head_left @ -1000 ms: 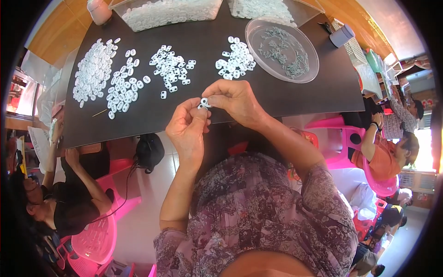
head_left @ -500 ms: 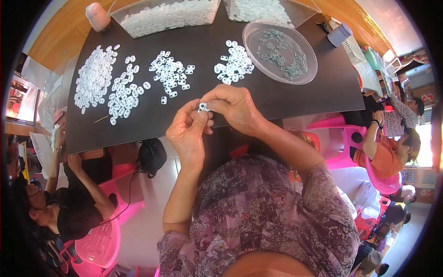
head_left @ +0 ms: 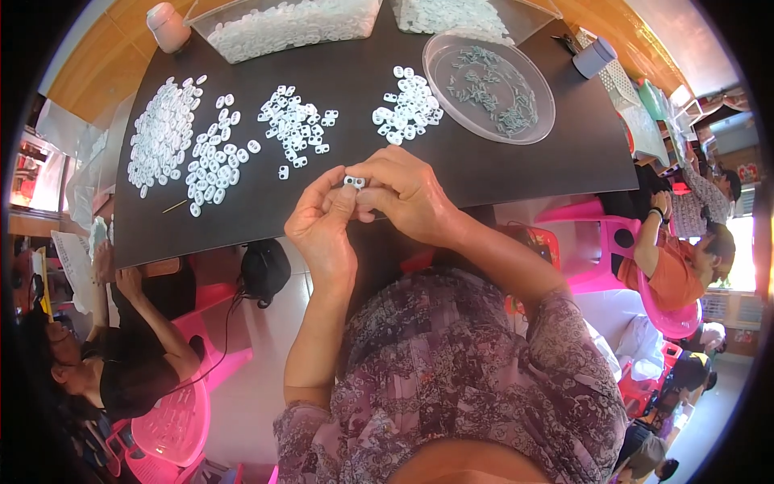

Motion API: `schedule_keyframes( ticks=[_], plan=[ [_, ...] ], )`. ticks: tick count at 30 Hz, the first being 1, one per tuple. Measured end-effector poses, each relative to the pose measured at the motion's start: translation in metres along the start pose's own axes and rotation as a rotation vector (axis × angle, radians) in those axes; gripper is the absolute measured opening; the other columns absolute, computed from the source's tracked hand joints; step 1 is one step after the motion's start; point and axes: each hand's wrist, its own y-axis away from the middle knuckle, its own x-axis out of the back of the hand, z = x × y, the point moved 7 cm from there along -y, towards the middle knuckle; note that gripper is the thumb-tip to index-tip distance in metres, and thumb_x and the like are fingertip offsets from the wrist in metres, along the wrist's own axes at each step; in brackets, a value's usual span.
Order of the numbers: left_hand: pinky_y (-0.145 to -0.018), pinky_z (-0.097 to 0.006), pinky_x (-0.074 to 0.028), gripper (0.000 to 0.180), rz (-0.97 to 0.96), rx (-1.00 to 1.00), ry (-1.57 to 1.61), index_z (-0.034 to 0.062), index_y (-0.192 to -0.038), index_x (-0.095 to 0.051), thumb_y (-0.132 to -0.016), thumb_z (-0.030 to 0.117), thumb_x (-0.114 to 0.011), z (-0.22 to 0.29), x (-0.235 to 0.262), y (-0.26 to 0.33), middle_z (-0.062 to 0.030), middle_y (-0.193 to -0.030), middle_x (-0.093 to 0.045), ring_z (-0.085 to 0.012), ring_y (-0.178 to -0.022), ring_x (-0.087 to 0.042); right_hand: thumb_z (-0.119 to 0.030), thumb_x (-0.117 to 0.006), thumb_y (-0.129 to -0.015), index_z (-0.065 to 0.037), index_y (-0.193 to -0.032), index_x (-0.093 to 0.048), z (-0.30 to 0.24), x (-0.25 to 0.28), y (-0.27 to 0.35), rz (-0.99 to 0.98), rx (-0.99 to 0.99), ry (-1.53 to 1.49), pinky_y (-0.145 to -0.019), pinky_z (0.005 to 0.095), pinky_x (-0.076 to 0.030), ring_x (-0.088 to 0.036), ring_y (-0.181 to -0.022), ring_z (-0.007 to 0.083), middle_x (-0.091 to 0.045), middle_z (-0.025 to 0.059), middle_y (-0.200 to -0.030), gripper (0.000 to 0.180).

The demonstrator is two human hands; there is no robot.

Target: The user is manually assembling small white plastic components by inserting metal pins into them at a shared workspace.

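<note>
My left hand (head_left: pixel 322 230) and my right hand (head_left: pixel 411 194) meet over the near edge of the black table (head_left: pixel 548 165). Between their fingertips they pinch one small white plastic part (head_left: pixel 355 181). Beyond the hands lie loose heaps of the same white parts: a wide one at far left (head_left: pixel 161 133), a second beside it (head_left: pixel 214 157), a third in the middle (head_left: pixel 297 125) and a fourth (head_left: pixel 407 109) next to a round clear dish (head_left: pixel 488 85) holding several grey pieces.
Two clear tubs of white parts (head_left: pixel 290 24) (head_left: pixel 468 12) stand at the table's far edge, with a white cup (head_left: pixel 168 24) at the far left corner and a grey cup (head_left: pixel 592 56) at the right. People sit on pink chairs at left (head_left: pixel 121 363) and right (head_left: pixel 677 258).
Both hands stay together on the small part, with only slight finger movement. The view has shifted a little.
</note>
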Motion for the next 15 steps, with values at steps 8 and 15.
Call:
schedule_keyframes(
  ticks=[8,15],
  plan=[
    [-0.058,-0.025,-0.051,0.015,0.100,0.059,0.054,-0.0092,-0.096,-0.059,-0.082,-0.007,-0.056,0.002,0.000,0.000,-0.0125,-0.079,-0.063,-0.0151,-0.062,-0.060,0.000,-0.066,-0.065,0.001,-0.098,-0.061,-0.018,0.002,0.003,0.101,0.265,0.248,-0.062,0.0327,-0.045,-0.054,-0.071,0.0236,-0.060,0.0097,-0.082,0.033],
    [-0.057,-0.022,-0.049,0.013,0.105,0.061,0.050,-0.0062,-0.093,-0.062,-0.081,-0.006,-0.058,0.002,0.002,0.002,-0.0112,-0.083,-0.065,-0.0130,-0.066,-0.061,0.002,-0.068,-0.064,-0.001,-0.093,-0.060,-0.015,0.005,0.007,0.160,0.216,0.219,-0.058,0.0318,-0.043,-0.053,-0.067,0.0225,-0.058,0.0078,-0.076,0.030]
  ],
)
